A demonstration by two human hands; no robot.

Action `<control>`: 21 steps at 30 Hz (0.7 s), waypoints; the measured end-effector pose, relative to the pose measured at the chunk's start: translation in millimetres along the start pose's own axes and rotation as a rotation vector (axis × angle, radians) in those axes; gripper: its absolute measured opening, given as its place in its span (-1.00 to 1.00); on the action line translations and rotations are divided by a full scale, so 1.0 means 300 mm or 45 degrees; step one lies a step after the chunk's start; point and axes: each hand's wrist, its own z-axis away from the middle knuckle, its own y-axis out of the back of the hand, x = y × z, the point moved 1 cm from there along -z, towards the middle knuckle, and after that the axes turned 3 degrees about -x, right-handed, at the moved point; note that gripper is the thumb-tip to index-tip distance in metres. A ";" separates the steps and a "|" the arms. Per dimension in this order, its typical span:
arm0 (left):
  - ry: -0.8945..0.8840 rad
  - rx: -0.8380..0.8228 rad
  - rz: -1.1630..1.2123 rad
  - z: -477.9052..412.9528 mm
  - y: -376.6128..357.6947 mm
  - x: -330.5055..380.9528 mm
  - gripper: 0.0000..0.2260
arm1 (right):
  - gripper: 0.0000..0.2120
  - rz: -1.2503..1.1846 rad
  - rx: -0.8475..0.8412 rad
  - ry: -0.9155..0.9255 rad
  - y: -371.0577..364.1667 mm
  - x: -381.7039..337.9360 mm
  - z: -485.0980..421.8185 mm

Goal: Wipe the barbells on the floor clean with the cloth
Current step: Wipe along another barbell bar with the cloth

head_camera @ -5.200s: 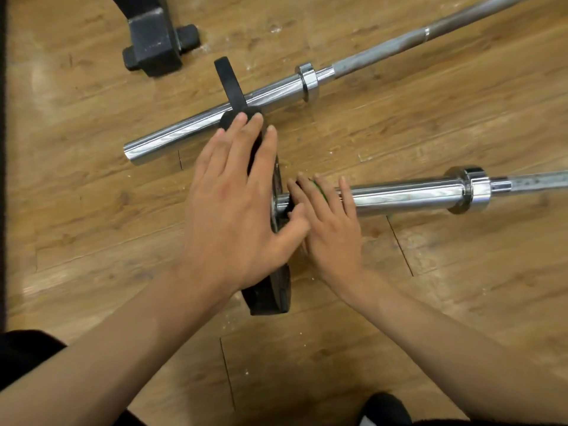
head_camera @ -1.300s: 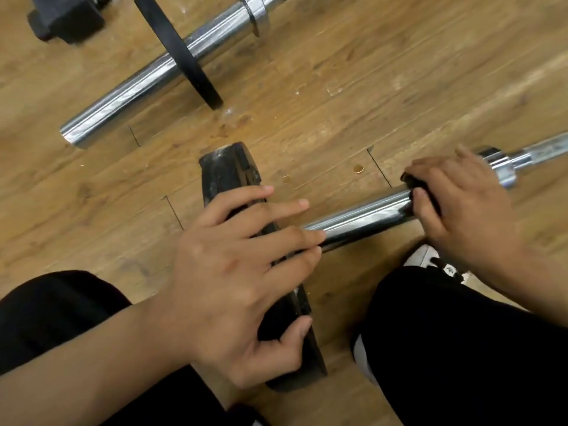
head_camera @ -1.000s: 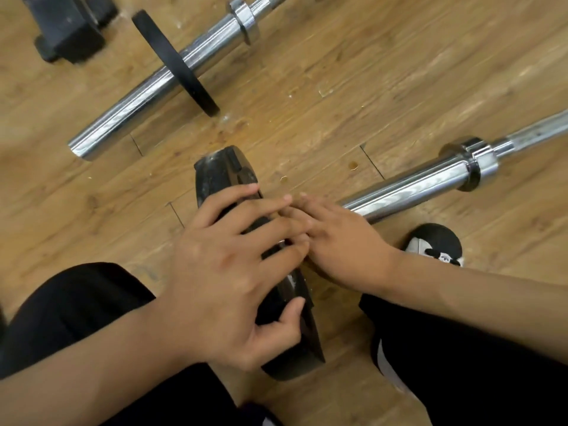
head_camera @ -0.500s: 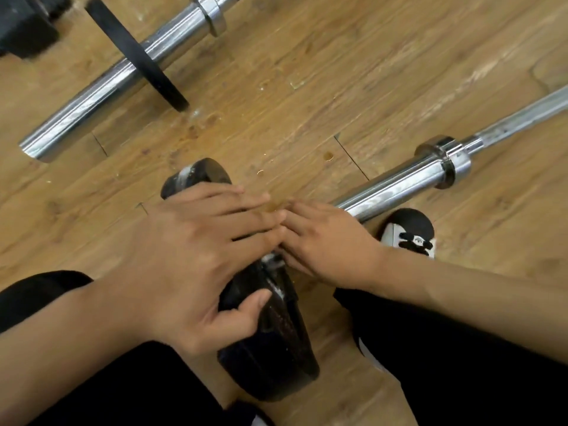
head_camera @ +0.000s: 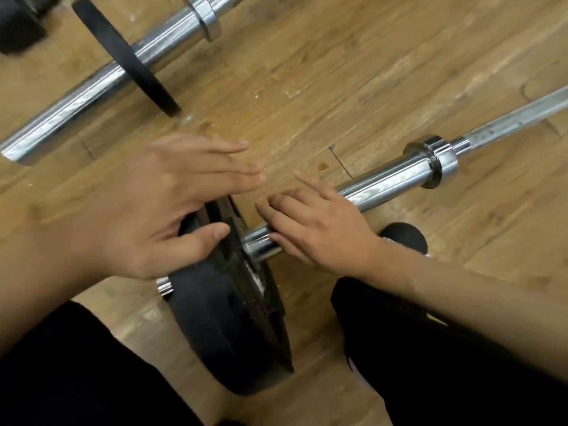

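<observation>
Near barbell (head_camera: 384,187) lies on the wood floor (head_camera: 338,72) w/ a thick black plate (head_camera: 227,327) on its sleeve; far barbell (head_camera: 92,87) sits well apart, toward the top. Left hand (head_camera: 147,207), blurred, has fingers straight & together, thumb touching the plate face. Right hand (head_camera: 319,232) lies flat on the sleeve just beside the plate, fingers straight. Cloth not visible, can't tell if it's under the palm. Step looks like wiping the sleeve next to the plate. Next, prob: steady the plate w/ left, rub along the chrome toward the collar (head_camera: 436,161).
</observation>
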 end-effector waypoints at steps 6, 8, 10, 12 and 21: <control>0.083 0.228 -0.059 0.067 0.093 0.054 -0.46 | -0.73 0.104 0.294 -0.628 0.011 0.295 0.083; 0.146 0.253 -0.211 0.079 0.073 0.105 -0.47 | -0.72 0.112 0.344 -0.730 -0.019 0.216 0.011; 0.287 0.355 -0.269 0.082 0.053 0.134 -0.45 | -0.70 0.053 0.390 -0.531 -0.076 0.099 -0.074; 0.415 0.383 -0.279 0.086 0.032 0.167 -0.35 | -0.64 0.046 0.302 -0.126 -0.140 -0.003 -0.126; 0.518 0.551 -0.244 0.042 0.039 0.081 -0.28 | -0.61 0.054 0.376 -0.395 -0.129 0.259 -0.046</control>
